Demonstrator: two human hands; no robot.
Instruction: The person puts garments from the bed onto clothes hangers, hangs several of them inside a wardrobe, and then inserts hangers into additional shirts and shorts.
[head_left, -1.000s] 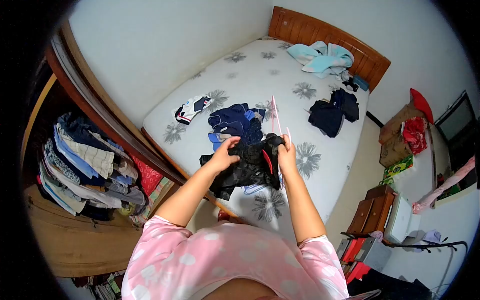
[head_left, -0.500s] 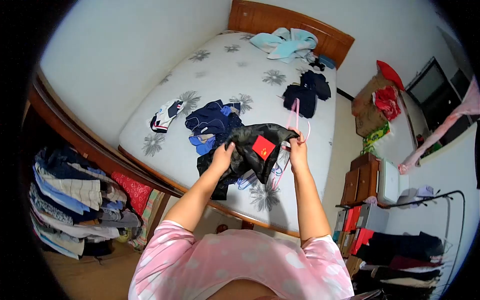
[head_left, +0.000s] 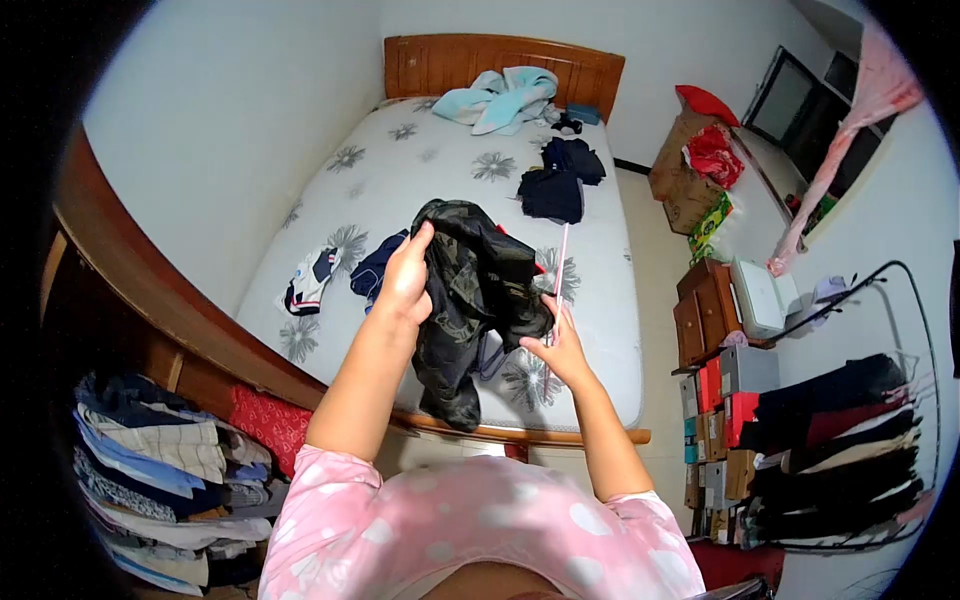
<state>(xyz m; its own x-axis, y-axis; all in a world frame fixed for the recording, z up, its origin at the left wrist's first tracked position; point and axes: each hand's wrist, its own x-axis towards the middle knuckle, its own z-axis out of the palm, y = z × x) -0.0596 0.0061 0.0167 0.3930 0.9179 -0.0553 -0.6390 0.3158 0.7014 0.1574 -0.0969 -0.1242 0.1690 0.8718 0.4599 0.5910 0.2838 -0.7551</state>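
Note:
A black camouflage-patterned garment [head_left: 460, 300] hangs from both hands above the near part of the bed. My left hand [head_left: 405, 275] grips its upper left edge, fingers closed on the cloth. At the garment's right side, my right hand [head_left: 560, 345] is closed on its edge, together with a pink hanger [head_left: 562, 270] seen edge-on. Behind the garment, a blue hanger partly shows over the mattress. A dark blue garment [head_left: 378, 265] is partly hidden behind my left hand, and a white and navy garment [head_left: 311, 280] lies left of it.
Folded dark clothes [head_left: 552, 193] and a light blue blanket [head_left: 500, 100] lie farther up the bed [head_left: 440, 160]. An open wardrobe with stacked clothes [head_left: 160, 450] is at left. To the right stand shoe boxes [head_left: 712, 400] and a rack of hanging clothes [head_left: 840, 440].
The view has swung to the right. The garment has been turned and lifted, so it hangs lengthwise with its red patch mostly out of sight. My left hand has risen along it.

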